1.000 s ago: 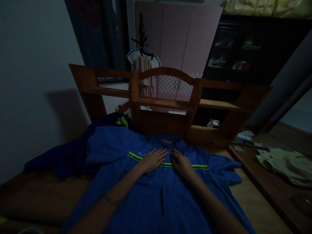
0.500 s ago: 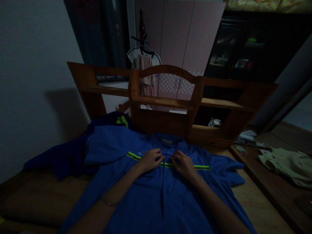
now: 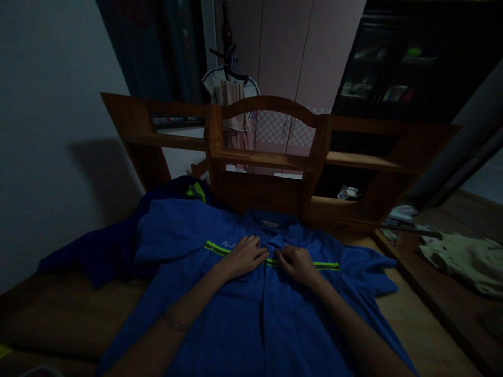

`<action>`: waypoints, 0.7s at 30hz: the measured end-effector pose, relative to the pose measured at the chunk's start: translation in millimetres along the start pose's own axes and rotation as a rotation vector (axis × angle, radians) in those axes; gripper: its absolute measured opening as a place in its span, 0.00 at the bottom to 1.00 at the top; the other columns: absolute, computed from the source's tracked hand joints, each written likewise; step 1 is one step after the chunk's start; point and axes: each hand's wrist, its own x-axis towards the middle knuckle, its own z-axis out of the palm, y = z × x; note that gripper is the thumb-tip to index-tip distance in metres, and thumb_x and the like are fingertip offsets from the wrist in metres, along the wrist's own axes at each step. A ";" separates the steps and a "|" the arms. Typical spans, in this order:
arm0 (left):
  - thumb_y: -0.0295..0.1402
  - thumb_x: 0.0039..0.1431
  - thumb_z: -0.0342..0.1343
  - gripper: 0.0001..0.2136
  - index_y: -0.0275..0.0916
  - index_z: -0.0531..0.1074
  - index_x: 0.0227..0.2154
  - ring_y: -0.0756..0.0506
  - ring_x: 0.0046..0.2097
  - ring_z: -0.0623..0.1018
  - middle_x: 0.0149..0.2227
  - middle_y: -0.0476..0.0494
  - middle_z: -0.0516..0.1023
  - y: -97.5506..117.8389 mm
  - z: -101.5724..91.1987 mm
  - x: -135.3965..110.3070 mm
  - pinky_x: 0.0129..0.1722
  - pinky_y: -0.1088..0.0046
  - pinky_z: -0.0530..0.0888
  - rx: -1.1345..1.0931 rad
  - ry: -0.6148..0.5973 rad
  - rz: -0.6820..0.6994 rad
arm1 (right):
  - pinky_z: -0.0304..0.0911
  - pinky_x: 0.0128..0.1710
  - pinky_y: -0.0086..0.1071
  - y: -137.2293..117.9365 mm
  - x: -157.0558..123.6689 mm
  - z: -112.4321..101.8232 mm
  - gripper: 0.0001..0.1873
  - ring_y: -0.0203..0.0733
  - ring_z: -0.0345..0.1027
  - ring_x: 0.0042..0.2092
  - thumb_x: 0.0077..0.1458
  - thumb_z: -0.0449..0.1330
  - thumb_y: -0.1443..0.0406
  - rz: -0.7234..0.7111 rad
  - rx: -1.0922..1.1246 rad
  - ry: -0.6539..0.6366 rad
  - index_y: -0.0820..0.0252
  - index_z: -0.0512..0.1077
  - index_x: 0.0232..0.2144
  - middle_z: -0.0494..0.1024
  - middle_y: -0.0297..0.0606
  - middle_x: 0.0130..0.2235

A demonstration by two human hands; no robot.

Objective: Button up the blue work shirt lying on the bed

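Note:
A blue short-sleeved work shirt with a yellow-green reflective chest stripe lies front up, collar at the far end. My left hand rests on its chest, fingertips closed on the cloth at the front opening just below the collar. Opposite it, my right hand is closed, thumb and fingers pinching the other side of the opening. A small fold of cloth rises between the two hands. Whatever lies under the fingertips is hidden.
The wooden surface under the shirt ends at a shelved wooden back. A darker blue garment lies at left by the wall. Pale cloth lies at right. Clothes hang on a stand beyond.
The left fingers have stretched a little further over the front opening, and the cloth below the collar is bunched up slightly. Both hands stay in nearly the same place. The view has shifted slightly.

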 end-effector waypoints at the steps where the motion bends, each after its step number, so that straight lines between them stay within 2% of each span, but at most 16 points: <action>1: 0.44 0.66 0.41 0.18 0.43 0.75 0.36 0.44 0.42 0.68 0.37 0.45 0.68 -0.3 1.1 -0.1 0.45 0.65 0.65 0.018 -0.007 -0.002 | 0.57 0.32 0.25 0.1 -0.1 0.3 0.20 0.35 0.69 0.31 0.65 0.46 0.60 0.000 0.004 -0.002 0.59 0.76 0.31 0.75 0.37 0.29; 4: 0.45 0.66 0.41 0.19 0.44 0.75 0.35 0.45 0.42 0.67 0.36 0.46 0.67 -2.3 3.9 -0.6 0.44 0.66 0.64 0.054 -0.021 -0.013 | 0.58 0.34 0.25 0.4 -0.7 0.6 0.17 0.36 0.70 0.34 0.64 0.47 0.61 -0.002 0.019 -0.004 0.56 0.74 0.45 0.77 0.37 0.34; 6: 0.45 0.66 0.40 0.19 0.44 0.74 0.35 0.45 0.42 0.67 0.36 0.46 0.67 -3.0 5.2 -1.0 0.45 0.66 0.63 0.067 -0.011 -0.020 | 0.58 0.34 0.25 0.4 -1.0 0.4 0.17 0.36 0.71 0.35 0.63 0.48 0.62 -0.007 0.027 -0.010 0.54 0.71 0.50 0.77 0.36 0.35; 12: 0.44 0.65 0.43 0.17 0.43 0.74 0.33 0.45 0.40 0.68 0.34 0.47 0.68 -3.4 7.7 0.5 0.43 0.66 0.64 0.059 0.070 -0.021 | 0.58 0.33 0.25 -3.4 -0.8 -1.1 0.17 0.35 0.70 0.33 0.62 0.50 0.63 -0.035 0.033 -0.049 0.53 0.71 0.50 0.76 0.36 0.34; 16: 0.40 0.68 0.39 0.19 0.40 0.74 0.32 0.46 0.39 0.69 0.33 0.45 0.68 -8.9 6.7 4.9 0.43 0.66 0.65 0.045 0.160 -0.091 | 0.58 0.33 0.26 -5.3 -0.1 0.1 0.18 0.36 0.70 0.32 0.61 0.51 0.62 -0.040 0.028 -0.067 0.52 0.71 0.51 0.76 0.36 0.34; 18: 0.37 0.68 0.38 0.19 0.39 0.74 0.35 0.46 0.40 0.69 0.34 0.44 0.69 -10.6 5.1 6.4 0.44 0.65 0.66 0.035 0.206 -0.121 | 0.59 0.34 0.26 -5.4 0.2 0.8 0.18 0.36 0.70 0.33 0.61 0.51 0.62 -0.042 0.027 -0.071 0.52 0.71 0.51 0.76 0.36 0.35; 21: 0.36 0.67 0.42 0.15 0.43 0.73 0.44 0.45 0.42 0.70 0.37 0.44 0.70 -8.8 2.3 7.1 0.45 0.65 0.67 0.013 0.233 -0.104 | 0.59 0.34 0.26 -5.0 0.6 1.3 0.18 0.36 0.70 0.33 0.61 0.51 0.62 -0.041 0.025 -0.071 0.51 0.71 0.51 0.76 0.36 0.35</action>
